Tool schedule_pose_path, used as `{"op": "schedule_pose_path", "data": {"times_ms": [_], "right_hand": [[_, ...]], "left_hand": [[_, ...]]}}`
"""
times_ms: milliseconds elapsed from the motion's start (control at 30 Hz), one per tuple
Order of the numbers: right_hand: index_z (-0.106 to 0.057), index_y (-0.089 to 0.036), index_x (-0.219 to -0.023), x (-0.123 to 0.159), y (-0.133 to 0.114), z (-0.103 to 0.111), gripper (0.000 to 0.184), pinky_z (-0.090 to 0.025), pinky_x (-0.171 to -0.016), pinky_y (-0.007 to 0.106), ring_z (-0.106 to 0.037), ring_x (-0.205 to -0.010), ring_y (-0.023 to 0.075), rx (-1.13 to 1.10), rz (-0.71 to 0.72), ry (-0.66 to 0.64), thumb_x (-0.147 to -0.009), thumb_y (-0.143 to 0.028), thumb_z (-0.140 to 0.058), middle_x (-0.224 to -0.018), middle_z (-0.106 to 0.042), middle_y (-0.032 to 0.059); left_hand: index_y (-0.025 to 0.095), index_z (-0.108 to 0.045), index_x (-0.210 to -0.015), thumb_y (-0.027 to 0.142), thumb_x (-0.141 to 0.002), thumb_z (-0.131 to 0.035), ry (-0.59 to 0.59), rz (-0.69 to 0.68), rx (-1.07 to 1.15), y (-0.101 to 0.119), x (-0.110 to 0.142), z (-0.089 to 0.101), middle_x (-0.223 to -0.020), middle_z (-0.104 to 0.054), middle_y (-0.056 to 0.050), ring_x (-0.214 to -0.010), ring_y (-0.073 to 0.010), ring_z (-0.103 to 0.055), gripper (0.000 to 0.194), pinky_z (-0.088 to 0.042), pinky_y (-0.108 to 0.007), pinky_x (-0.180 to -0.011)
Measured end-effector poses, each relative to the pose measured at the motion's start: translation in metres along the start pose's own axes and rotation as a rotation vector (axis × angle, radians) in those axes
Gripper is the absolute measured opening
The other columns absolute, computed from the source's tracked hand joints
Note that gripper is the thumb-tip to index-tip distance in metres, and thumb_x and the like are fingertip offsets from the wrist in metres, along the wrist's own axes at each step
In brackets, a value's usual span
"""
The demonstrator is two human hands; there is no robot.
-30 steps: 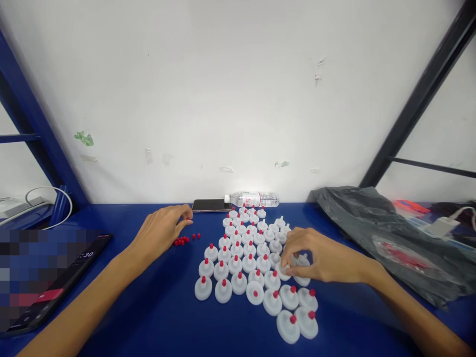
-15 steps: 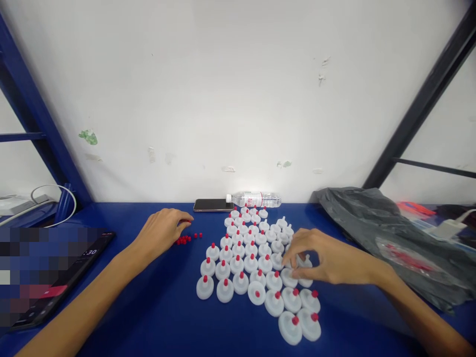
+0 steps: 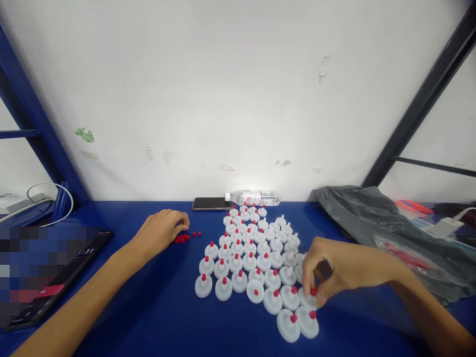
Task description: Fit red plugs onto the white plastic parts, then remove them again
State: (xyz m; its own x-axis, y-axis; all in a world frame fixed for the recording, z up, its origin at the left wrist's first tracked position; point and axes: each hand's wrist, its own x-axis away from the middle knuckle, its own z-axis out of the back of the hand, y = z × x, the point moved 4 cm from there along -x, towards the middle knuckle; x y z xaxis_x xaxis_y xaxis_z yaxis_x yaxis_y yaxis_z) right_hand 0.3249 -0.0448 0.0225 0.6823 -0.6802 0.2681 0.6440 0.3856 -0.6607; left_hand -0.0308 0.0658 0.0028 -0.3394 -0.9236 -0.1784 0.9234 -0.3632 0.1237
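Note:
Many white round plastic pieces with a spout stand together on the blue table; a red-capped one (image 3: 203, 286) is at the front left and an uncapped one (image 3: 275, 260) on the right side. My right hand (image 3: 329, 267) pinches a small red cap (image 3: 313, 292) atop a white piece near the front right. Its thumb and index finger are on either side of that cap. Beyond the group's left side, my left hand (image 3: 161, 229) has its thumb and fingertips together. It is beside a little heap of loose red caps (image 3: 182, 238); whatever its fingertips hold is hidden.
Against the wall lie a phone (image 3: 210, 203) and a water bottle (image 3: 256, 198) on its side. A grey plastic bag (image 3: 349, 213) covers the right, with a clear packet of red pieces (image 3: 405, 255) on it. A large phone (image 3: 74, 272) lies at left.
My right hand has left an uncapped piece and moved toward me, onto a red cap at the front right. My left hand's fingertips have closed and its red cap no longer shows.

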Motion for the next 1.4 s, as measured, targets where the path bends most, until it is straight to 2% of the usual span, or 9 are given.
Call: {"op": "schedule_pose_path", "data": {"times_ms": [233, 433, 533, 667, 800, 933, 1067, 1233, 1400], "right_hand": [[-0.08, -0.025, -0.09, 0.008, -0.009, 0.017, 0.016, -0.05, -0.061, 0.027, -0.064, -0.066, 0.0157, 0.065, 0.056, 0.149, -0.087, -0.04, -0.075, -0.079, -0.076, 0.0009], [-0.067, -0.025, -0.097, 0.01, -0.012, 0.025, 0.018, -0.055, -0.095, 0.045, -0.062, -0.119, 0.0287, -0.056, 0.131, 0.406, -0.099, -0.04, -0.058, -0.125, -0.069, 0.0079], [-0.063, -0.025, -0.103, 0.0, -0.011, 0.017, 0.02, -0.055, -0.094, 0.041, -0.063, -0.118, 0.0267, -0.067, 0.124, 0.431, -0.102, -0.042, -0.052, -0.126, -0.069, 0.0073], [-0.063, -0.027, -0.116, -0.012, -0.015, 0.006, 0.024, -0.053, -0.091, 0.036, -0.067, -0.106, 0.0226, 0.024, 0.137, 0.522, -0.102, -0.044, -0.051, -0.116, -0.071, 0.0045], [-0.048, -0.032, -0.134, -0.02, -0.018, -0.007, 0.04, -0.053, -0.078, 0.031, -0.068, -0.095, 0.0207, 0.019, 0.113, 0.555, -0.098, -0.045, -0.06, -0.105, -0.071, 0.0014], [-0.039, -0.033, -0.139, -0.026, -0.022, -0.022, 0.053, -0.05, -0.067, 0.027, -0.065, -0.077, 0.0158, -0.05, 0.153, 0.507, -0.095, -0.044, -0.066, -0.095, -0.068, -0.0022], [-0.036, -0.033, -0.139, -0.029, -0.028, -0.03, 0.054, -0.049, -0.071, 0.026, -0.065, -0.078, 0.0142, -0.105, 0.203, 0.439, -0.095, -0.039, -0.067, -0.094, -0.068, -0.0041], [-0.045, -0.03, -0.126, -0.029, -0.033, -0.032, 0.046, -0.048, -0.083, 0.029, -0.065, -0.091, 0.0165, -0.005, 0.217, 0.459, -0.091, -0.034, -0.073, -0.1, -0.068, -0.0032], [-0.049, -0.028, -0.108, -0.028, -0.033, -0.032, 0.034, -0.05, -0.078, 0.026, -0.063, -0.088, 0.0145, 0.076, 0.261, 0.566, -0.088, -0.032, -0.076, -0.102, -0.064, -0.0026]], "left_hand": [[0.028, -0.07, -0.083, 0.032, -0.089, -0.049, -0.017, -0.008, 0.049, -0.002, 0.001, -0.002, -0.087, -0.076, -0.001, -0.082, -0.022, -0.069, 0.022, -0.044, -0.029, -0.065], [0.028, -0.072, -0.086, 0.036, -0.091, -0.047, 0.0, -0.002, 0.041, -0.005, 0.001, -0.001, -0.091, -0.077, -0.003, -0.087, -0.0244, -0.07, 0.027, -0.047, -0.031, -0.07], [0.026, -0.073, -0.099, 0.038, -0.097, -0.04, 0.062, -0.013, 0.022, 0.001, 0.002, 0.004, -0.104, -0.077, -0.007, -0.1, -0.0277, -0.068, 0.035, -0.049, -0.037, -0.083], [0.017, -0.071, -0.111, 0.033, -0.101, -0.041, 0.36, -0.217, -0.009, 0.035, 0.011, 0.02, -0.11, -0.074, -0.012, -0.108, -0.0285, -0.061, 0.035, -0.046, -0.045, -0.097], [0.014, -0.067, -0.117, 0.022, -0.099, -0.05, 0.575, -0.479, -0.02, 0.085, 0.032, 0.027, -0.102, -0.071, -0.01, -0.099, -0.0251, -0.057, 0.026, -0.049, -0.044, -0.09], [0.015, -0.06, -0.127, 0.008, -0.09, -0.055, 0.506, -0.776, -0.113, 0.134, 0.056, 0.017, -0.101, -0.069, -0.009, -0.098, -0.0262, -0.058, 0.038, -0.052, -0.041, -0.081], [0.014, -0.062, -0.116, 0.007, -0.091, -0.054, 0.6, -0.934, -0.17, 0.159, 0.074, 0.015, -0.097, -0.07, -0.008, -0.095, -0.0258, -0.062, 0.027, -0.054, -0.039, -0.079], [0.012, -0.062, -0.108, 0.011, -0.094, -0.053, 0.629, -0.944, -0.217, 0.161, 0.077, 0.011, -0.087, -0.069, -0.007, -0.083, -0.0234, -0.064, 0.017, -0.052, -0.036, -0.066], [0.015, -0.059, -0.111, 0.017, -0.094, -0.052, 0.54, -0.847, -0.223, 0.155, 0.069, 0.005, -0.09, -0.067, -0.007, -0.087, -0.0263, -0.063, 0.018, -0.052, -0.039, -0.07]]}}
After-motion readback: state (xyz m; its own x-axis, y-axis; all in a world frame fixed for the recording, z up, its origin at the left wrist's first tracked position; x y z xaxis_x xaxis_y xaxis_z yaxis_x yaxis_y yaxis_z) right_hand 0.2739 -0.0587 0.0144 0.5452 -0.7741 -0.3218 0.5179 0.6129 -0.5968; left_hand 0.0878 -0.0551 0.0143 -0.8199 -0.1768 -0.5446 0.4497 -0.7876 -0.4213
